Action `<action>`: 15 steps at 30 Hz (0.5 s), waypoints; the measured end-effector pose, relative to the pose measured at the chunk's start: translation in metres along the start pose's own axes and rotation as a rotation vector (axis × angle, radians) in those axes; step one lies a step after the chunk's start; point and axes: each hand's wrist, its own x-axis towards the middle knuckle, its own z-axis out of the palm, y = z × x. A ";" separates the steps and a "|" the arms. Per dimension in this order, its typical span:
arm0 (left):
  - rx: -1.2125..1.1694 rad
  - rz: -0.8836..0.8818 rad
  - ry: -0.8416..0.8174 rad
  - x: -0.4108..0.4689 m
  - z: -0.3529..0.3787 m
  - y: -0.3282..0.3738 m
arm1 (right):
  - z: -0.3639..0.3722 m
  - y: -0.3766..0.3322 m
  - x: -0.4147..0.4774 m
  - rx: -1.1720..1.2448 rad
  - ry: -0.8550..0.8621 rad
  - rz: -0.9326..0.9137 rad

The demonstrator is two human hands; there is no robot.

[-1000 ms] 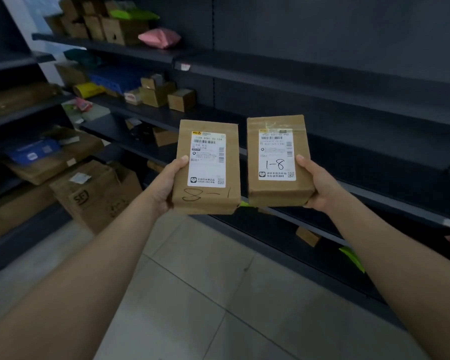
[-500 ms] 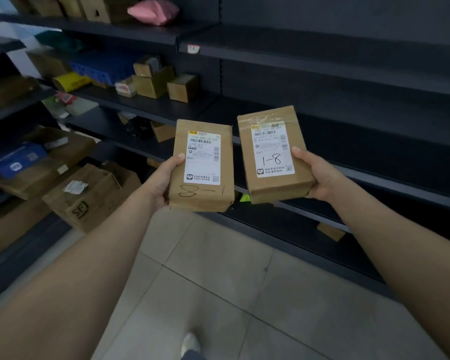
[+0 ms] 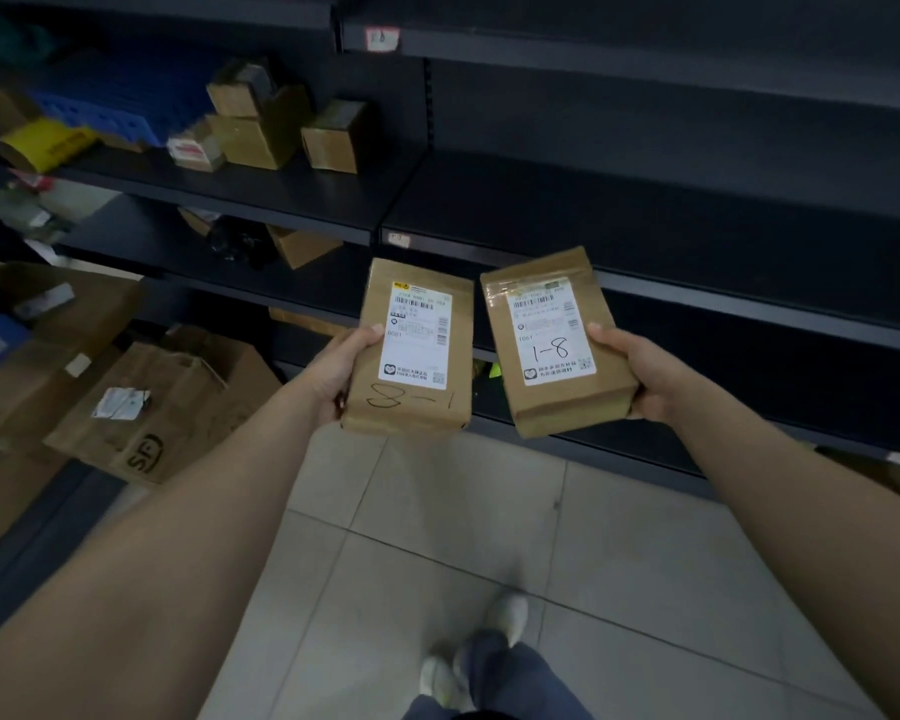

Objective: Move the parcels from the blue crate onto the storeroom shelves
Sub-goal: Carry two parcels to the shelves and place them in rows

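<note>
I hold two brown paper parcels side by side in front of the dark shelves. My left hand (image 3: 336,371) grips the left edge of the parcel marked "8-1" (image 3: 411,402), thumb on its face. My right hand (image 3: 635,371) grips the right edge of the parcel marked "1-8" (image 3: 552,407), which tilts slightly left. Both carry white shipping labels. The dark metal shelf (image 3: 645,200) right behind the parcels is bare. No blue crate shows in this view.
Small cardboard boxes (image 3: 261,122) and a yellow packet (image 3: 45,142) sit on the upper left shelf. Large brown cartons (image 3: 162,407) lie at lower left. Grey floor tiles (image 3: 437,511) stretch below, with my shoes (image 3: 489,636) at the bottom.
The view has tilted downward, so the shelves slid up and my feet came into sight. Both parcels stayed in my hands and sit lower relative to the shelves.
</note>
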 end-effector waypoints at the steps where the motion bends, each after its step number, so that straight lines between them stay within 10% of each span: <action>1: 0.005 -0.009 0.001 0.008 -0.002 0.000 | 0.002 -0.001 0.008 -0.001 0.001 0.013; 15: 0.129 -0.128 0.033 0.135 -0.028 0.005 | 0.034 0.007 0.122 0.005 -0.069 0.091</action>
